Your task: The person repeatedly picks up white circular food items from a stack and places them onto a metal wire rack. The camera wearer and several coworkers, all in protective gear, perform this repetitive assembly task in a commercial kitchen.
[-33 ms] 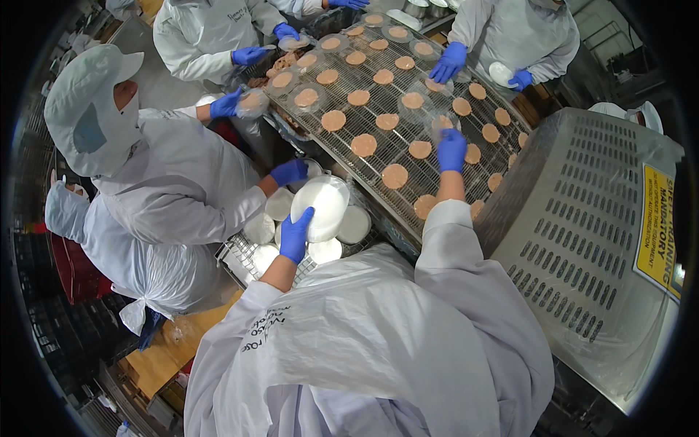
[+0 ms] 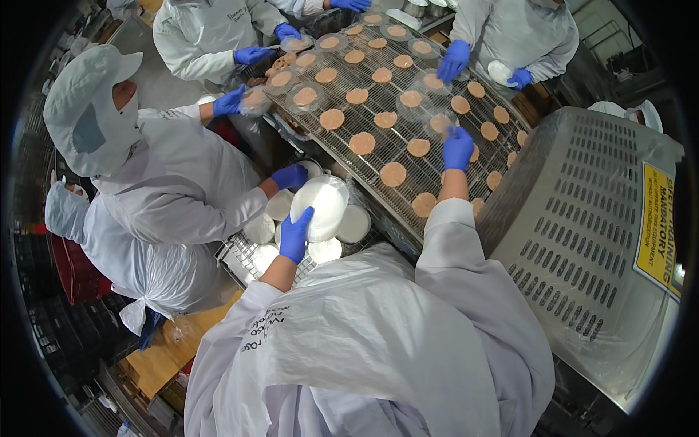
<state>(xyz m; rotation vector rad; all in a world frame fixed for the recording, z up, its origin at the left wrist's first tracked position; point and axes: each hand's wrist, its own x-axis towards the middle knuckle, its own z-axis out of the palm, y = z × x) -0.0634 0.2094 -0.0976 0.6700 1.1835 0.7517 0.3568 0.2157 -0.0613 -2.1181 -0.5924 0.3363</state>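
Observation:
My left hand [image 2: 294,237], in a blue glove, grips a stack of thin round translucent plastic sheets [image 2: 320,207]. The stack is above a wire rack [image 2: 239,261] bearing more piles of white discs [image 2: 354,224]. Over the wire mesh conveyor [image 2: 371,167], my gloved right hand [image 2: 457,149] points downward with bent fingers. Its fingertips pinch the near edge of a clear plastic disc [image 2: 440,124], which spreads over a round pinkish patty. Several bare patties [image 2: 393,174] lie around it on the mesh, and others farther off have clear discs on them. My fingertips are slightly blurred.
A slotted metal machine cover [image 2: 575,240] under clear plastic stands close on my right. Gloved co-worker hands reach in from the left [image 2: 290,176] and from the far right side [image 2: 453,60]. Reddish scraps [image 2: 280,64] lie along the conveyor's far left edge.
My right hand has drawn back slightly to the right, and the clear disc now lies flatter over the patty. The patties have shifted slightly away and left. My left hand stays in place.

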